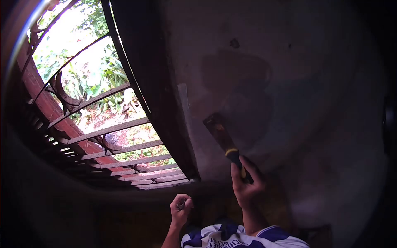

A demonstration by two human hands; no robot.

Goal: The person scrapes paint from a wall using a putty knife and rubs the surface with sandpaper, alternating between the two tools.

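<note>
A putty knife (219,133) with a wide flat blade and a dark handle with yellow parts is in my right hand (249,182), its fingers wrapped round the handle. The blade points up and to the left, over the grey wall (297,107); whether it touches the wall I cannot tell. Below the window's lower corner, my left hand (181,208) is closed round a small greyish object, mostly hidden by the fingers. A darker patch (235,70) marks the wall above the blade.
On the left is a window with metal bars (111,126) and a reddish frame (39,89), plants and ground showing outside. A dark upright frame edge (155,82) stands between window and wall. The lower area is in deep shadow.
</note>
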